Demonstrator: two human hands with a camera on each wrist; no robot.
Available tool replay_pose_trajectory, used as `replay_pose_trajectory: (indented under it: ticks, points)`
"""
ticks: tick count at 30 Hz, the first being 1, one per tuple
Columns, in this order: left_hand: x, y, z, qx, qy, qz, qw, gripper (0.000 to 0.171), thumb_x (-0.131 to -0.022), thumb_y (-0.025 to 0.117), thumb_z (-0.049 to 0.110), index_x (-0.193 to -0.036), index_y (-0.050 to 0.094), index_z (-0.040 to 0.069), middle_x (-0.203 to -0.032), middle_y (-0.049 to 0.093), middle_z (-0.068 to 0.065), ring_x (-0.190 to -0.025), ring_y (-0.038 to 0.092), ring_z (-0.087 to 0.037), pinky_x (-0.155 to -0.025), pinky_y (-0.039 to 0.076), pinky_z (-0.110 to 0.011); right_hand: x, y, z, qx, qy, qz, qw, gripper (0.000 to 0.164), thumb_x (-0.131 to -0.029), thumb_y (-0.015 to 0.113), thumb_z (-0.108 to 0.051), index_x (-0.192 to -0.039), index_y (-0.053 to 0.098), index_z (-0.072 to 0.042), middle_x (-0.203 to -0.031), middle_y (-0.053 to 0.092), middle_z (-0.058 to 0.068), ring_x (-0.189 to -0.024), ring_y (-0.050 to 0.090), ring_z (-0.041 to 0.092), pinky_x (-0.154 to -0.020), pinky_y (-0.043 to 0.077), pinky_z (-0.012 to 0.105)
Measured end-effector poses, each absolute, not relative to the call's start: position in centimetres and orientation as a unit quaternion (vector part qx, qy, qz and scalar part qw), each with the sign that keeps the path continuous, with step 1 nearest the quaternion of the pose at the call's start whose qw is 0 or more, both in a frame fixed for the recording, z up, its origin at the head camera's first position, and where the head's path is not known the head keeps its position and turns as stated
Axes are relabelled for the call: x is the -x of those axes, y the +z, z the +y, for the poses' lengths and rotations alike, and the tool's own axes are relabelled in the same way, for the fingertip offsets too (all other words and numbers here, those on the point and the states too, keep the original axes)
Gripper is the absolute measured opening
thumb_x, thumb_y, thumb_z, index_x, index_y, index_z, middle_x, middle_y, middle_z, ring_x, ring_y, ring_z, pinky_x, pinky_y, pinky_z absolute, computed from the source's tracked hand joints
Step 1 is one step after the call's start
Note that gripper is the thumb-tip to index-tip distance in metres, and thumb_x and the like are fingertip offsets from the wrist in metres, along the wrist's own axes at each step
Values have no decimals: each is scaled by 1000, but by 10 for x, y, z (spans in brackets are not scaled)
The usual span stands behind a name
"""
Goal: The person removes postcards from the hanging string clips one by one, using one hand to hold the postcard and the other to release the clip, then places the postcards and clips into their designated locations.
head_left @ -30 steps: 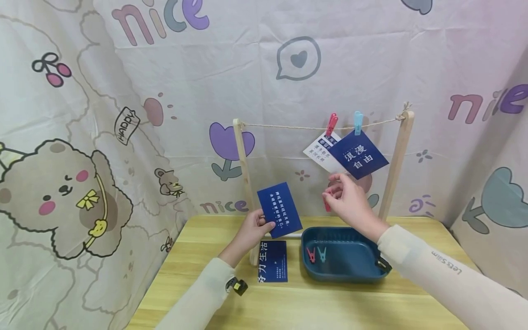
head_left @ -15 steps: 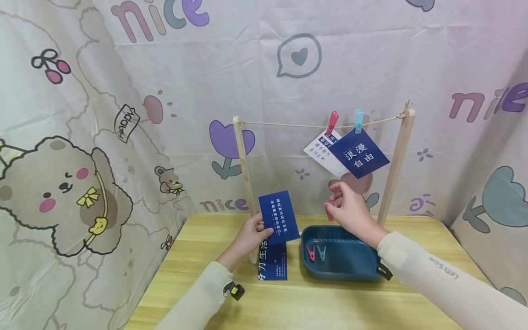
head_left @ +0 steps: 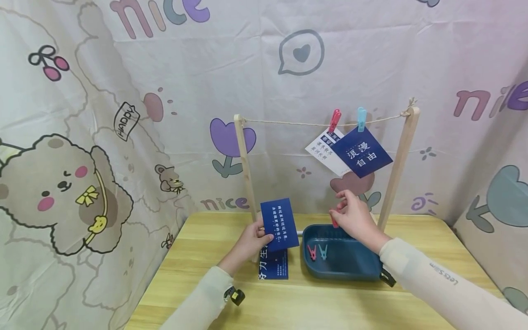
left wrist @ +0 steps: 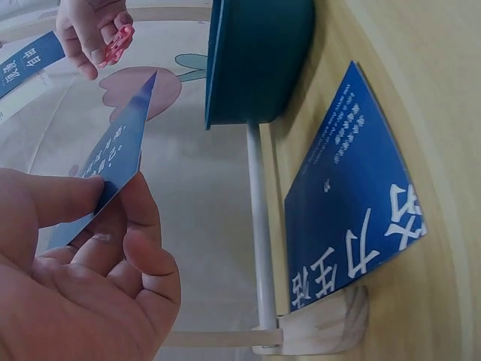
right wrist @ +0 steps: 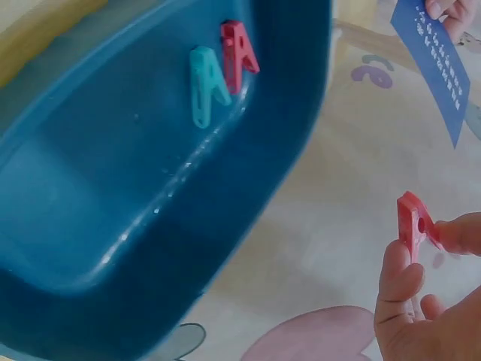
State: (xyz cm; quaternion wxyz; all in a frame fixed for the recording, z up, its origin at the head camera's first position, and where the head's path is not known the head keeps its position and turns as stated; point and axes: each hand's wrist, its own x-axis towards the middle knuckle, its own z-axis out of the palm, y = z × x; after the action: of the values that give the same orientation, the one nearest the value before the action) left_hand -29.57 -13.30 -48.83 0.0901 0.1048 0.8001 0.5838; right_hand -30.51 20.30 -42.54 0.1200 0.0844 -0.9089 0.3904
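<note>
My left hand [head_left: 250,238] pinches a blue card [head_left: 280,223] with white writing between thumb and fingers, left of the tray. Behind and below it, another blue card [left wrist: 346,195] lies on the table by the foot of the left post. Above the back of the blue tray [head_left: 342,274], my right hand [head_left: 358,220] pinches a red clothespin [right wrist: 410,222] between thumb and finger. On the string [head_left: 288,123] hang a white card [head_left: 322,153] under a red clothespin [head_left: 335,120] and a dark blue card [head_left: 363,152] under a light blue clothespin [head_left: 361,119].
Two wooden posts, the left post [head_left: 245,165] and the right post [head_left: 399,169], carry the string. Inside the tray lie a red clothespin [right wrist: 238,56] and a teal clothespin [right wrist: 207,86]. A printed cloth [head_left: 206,68] hangs behind the wooden table [head_left: 313,302].
My left hand has lowered its blue card, which now overlaps more of the card on the table. The right hand has sunk toward the tray with the red clothespin, away from the hanging cards.
</note>
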Motion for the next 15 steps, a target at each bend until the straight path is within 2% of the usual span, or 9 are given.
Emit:
replay_pose_trajectory:
  ticks: [15]
  points:
    - [288,-505,-139,-74,584,799,118,52,-108,64,4,-156,48,-8,-133,73,-26,-121,75,-39,-101,64,-48,309,-460,205,-82,371,-920,96,45,-96,80,-17,-130,56,2,-94,67,12,-75,63,19,-65,55,33]
